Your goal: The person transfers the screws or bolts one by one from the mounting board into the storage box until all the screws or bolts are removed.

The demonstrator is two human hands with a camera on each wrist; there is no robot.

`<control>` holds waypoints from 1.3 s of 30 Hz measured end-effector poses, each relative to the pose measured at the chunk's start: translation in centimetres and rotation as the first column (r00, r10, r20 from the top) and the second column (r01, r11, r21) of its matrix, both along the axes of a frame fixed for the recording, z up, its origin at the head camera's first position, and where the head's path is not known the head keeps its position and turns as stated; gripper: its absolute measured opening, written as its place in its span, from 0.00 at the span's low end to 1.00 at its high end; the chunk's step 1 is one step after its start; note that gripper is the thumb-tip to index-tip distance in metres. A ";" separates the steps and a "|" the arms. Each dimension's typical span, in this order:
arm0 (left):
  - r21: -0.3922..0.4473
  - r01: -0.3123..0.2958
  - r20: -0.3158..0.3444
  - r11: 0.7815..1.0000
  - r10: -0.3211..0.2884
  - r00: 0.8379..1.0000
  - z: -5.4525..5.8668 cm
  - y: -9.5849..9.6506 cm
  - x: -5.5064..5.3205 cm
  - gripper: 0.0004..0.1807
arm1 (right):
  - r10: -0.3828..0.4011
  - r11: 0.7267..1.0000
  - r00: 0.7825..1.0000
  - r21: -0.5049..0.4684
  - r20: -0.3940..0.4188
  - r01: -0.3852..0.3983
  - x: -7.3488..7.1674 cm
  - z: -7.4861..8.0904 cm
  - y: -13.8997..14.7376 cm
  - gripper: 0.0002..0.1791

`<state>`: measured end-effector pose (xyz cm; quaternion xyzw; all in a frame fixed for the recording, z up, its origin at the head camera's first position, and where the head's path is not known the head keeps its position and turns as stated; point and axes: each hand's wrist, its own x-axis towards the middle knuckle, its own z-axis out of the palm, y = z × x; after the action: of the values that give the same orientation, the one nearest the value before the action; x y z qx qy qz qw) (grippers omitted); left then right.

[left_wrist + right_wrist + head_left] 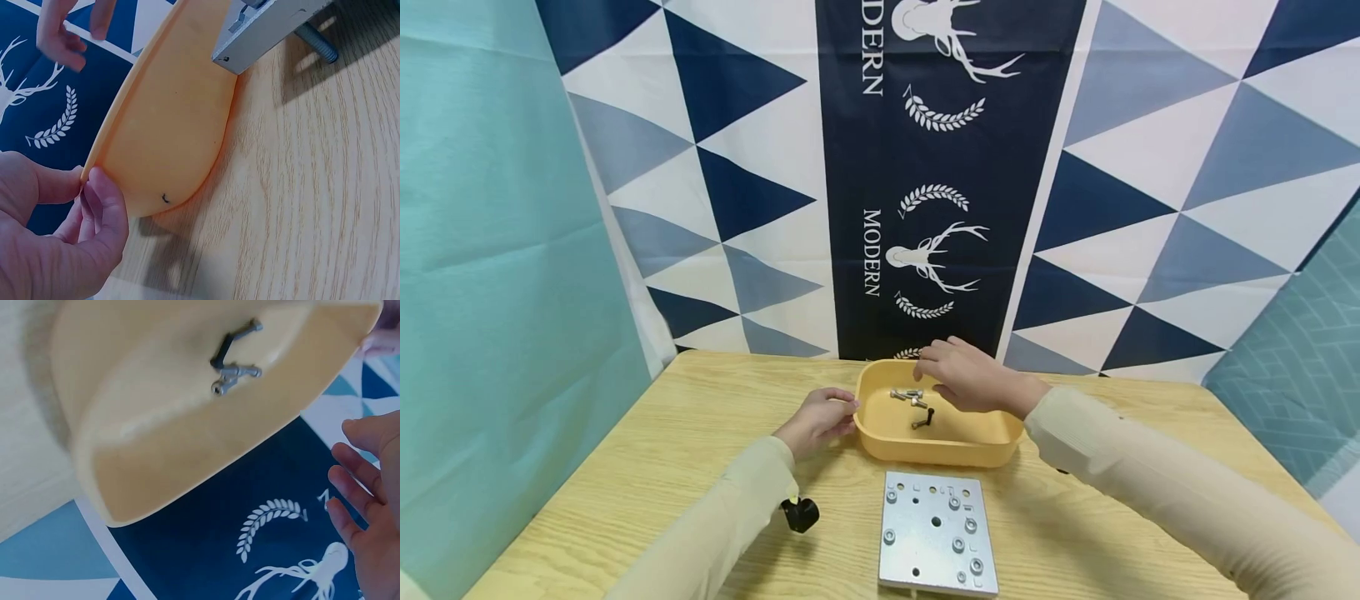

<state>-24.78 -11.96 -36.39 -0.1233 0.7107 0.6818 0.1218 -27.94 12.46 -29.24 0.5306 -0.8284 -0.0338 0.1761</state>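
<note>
A long cream left sleeve [715,508] is worn at the lower left of the head view, matched by a right sleeve [1180,492] at lower right. A small black device [801,515], apparently wrist-mounted, is seen below the left cuff [770,465]. The left hand [820,419] and right hand [967,377] are bare.

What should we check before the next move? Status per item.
1. Bin steadied: ok, left hand pinches its rim.
2. Right hand free: ok, it holds nothing.
3. Bolts in bin: ok, several lie inside.
4. Bolts spread apart: not ok, they're bunched.
5. Metal plate free of protrusions below: not ok, a threaded shank sticks out.
6. Bolt fit to plate holes: cannot tell.
</note>
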 end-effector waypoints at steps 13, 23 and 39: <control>-0.002 0.004 0.009 1.000 -0.004 1.000 0.0 -0.6 0.4 0.13 | 0.092 0.996 0.995 -0.004 -0.041 -0.092 6.5 -2.1 2.4 0.16; 0.008 0.001 -0.003 1.000 -0.001 1.000 0.6 -0.7 0.1 0.13 | 0.145 0.989 0.989 -0.003 -0.027 -0.145 10.6 -2.7 3.6 0.18; -0.023 0.006 0.010 1.000 -0.006 1.000 0.2 -0.5 -0.1 0.14 | 0.163 0.987 0.986 0.003 0.022 -0.163 12.4 -4.5 4.5 0.14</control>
<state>-24.84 -12.42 -36.18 -0.1262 0.7181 0.6727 0.1260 -15.54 16.97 -33.79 0.5973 -0.7841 -0.0158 0.1681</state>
